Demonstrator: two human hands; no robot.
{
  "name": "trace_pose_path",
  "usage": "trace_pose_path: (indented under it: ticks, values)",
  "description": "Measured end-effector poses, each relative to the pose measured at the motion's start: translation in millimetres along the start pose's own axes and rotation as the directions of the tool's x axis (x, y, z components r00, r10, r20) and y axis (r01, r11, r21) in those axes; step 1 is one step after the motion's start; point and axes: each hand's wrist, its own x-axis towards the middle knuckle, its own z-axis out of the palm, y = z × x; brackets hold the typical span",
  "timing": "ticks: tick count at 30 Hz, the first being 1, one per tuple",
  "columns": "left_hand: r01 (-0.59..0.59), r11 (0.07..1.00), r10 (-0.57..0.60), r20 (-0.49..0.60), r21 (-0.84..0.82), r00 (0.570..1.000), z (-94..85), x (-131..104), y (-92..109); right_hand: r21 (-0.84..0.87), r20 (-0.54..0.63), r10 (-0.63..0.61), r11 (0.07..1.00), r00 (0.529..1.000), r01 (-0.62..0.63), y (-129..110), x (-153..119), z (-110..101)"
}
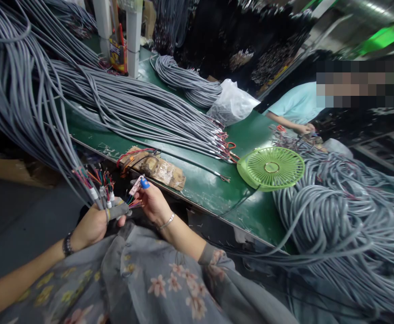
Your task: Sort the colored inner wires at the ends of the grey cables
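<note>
My left hand (93, 225), with grey finger covers, is closed around the ends of several grey cables (71, 173). Thin coloured wires (102, 179) fan out from the stripped ends, past white sleeves (94, 193). Close beside it, my right hand (156, 204) pinches a small pale, pinkish strip (136, 185) with dark marks; its exact kind is too small to tell. A blue cover (144, 182) sits on a fingertip of that hand. More coloured wires (135, 202) run between the two hands, just below the strip. Both hands are above my lap, in front of the table edge.
Grey cable bundles (142, 105) lie across the green table (203, 180). A taped brown block (159, 168) sits at its near edge. To the right are a green fan (271, 167) and a large cable heap (338, 216). A co-worker's hand (305, 129) handles wires beyond.
</note>
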Motion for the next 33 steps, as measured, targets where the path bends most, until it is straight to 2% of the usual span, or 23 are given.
trace_pose_path:
  ticks: [5, 10, 14, 21, 25, 29, 33]
  values:
    - [0.030, 0.999, -0.029, 0.011, -0.043, 1.000, 1.7, 6, 3, -0.010, -0.020, -0.041, 0.999, 0.999, 0.040, 0, -1, 0]
    - [0.003, 1.000, -0.002, 0.022, -0.027, 1.000, -1.0, 6, 2, -0.055, -0.014, -0.032, 0.998, 0.999, 0.031, 0, 2, 1]
    - [-0.018, 1.000, 0.018, 0.004, -0.022, 1.000, -2.2, 6, 1, -0.019, 0.029, -0.040, 0.999, 0.999, 0.041, -1, 3, 1]
    - [0.046, 0.999, -0.046, 0.020, -0.014, 0.999, 1.4, 9, -2, 0.039, 0.049, -0.011, 0.999, 0.999, 0.010, 0, 3, 0]
    - [0.035, 0.999, -0.036, -0.011, -0.022, 0.999, -1.1, 5, -4, 0.035, 0.028, 0.025, 0.999, 0.999, -0.026, 0, 4, 1]
    - [0.019, 1.000, -0.019, -0.011, -0.010, 1.000, -6.2, -3, -5, 0.021, 0.057, 0.078, 0.997, 0.995, -0.079, -3, 3, 1]
    - [-0.007, 1.000, 0.005, -0.071, -0.025, 0.997, -7.1, -6, -4, 0.009, 0.053, 0.037, 0.999, 0.998, -0.038, -4, 1, 0]
